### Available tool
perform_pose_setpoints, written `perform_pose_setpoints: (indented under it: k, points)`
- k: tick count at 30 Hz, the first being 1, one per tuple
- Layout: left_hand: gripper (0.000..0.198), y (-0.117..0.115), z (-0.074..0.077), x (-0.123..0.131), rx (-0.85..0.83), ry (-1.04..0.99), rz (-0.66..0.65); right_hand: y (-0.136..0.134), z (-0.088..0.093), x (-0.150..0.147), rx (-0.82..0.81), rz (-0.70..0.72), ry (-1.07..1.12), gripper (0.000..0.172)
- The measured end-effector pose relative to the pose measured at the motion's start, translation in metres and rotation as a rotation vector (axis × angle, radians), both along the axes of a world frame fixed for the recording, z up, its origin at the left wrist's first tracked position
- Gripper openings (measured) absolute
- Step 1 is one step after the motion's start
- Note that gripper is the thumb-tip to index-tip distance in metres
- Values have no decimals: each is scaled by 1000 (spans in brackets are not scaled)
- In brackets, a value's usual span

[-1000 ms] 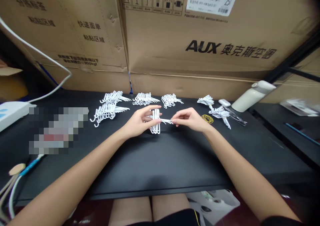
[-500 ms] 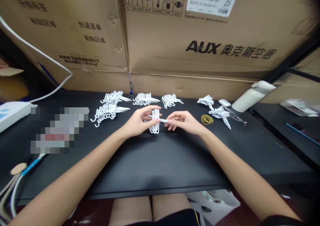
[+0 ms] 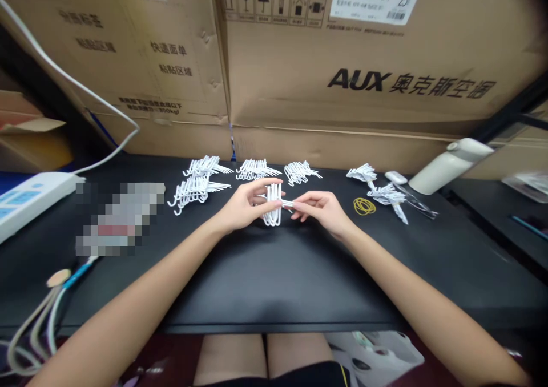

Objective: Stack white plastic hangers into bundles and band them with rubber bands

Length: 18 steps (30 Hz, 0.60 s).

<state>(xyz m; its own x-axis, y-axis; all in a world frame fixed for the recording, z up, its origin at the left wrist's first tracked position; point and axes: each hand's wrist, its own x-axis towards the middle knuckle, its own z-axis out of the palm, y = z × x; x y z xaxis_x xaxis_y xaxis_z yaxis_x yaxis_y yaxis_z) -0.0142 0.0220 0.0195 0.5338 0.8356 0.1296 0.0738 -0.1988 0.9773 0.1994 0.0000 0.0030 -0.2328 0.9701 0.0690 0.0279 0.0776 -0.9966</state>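
Note:
A small bunch of white wire hooks (image 3: 274,211) is held just above the black table, its bent ends side by side. My left hand (image 3: 248,204) is closed around it, thumb in front and fingers behind. With thumb and fingertips, my right hand (image 3: 319,209) pinches the straight ends that stick out to the right. Behind the hands lie more piles of white hooks: a left pile (image 3: 194,190), a middle pile (image 3: 252,169) and another pile (image 3: 299,172). To the right of my right hand are yellow rubber bands (image 3: 364,206) and bunched white hooks (image 3: 387,194).
Large cardboard boxes (image 3: 342,107) stand along the back of the black table (image 3: 282,284). A pale bottle (image 3: 449,167) leans at the right, near a small white case (image 3: 396,177). At the left are a power strip (image 3: 38,198), a blurred-out flat object (image 3: 124,218) and cables (image 3: 43,330).
The whole scene sits slightly farther right in the picture. Both hands keep their hold on the white hooks, and my right hand's fingers are a little closer around the straight ends.

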Motion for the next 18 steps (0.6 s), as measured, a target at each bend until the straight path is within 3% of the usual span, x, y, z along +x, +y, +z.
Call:
perform_pose_setpoints:
  k: [11,18]
  points:
    - [54,-4,-6,2,86,-26,-33,-5,-2,-2,97,131,-145,27]
    - [54,-6,-4,4,65,-37,-33,-11,-1,-9,151,90,-138,29]
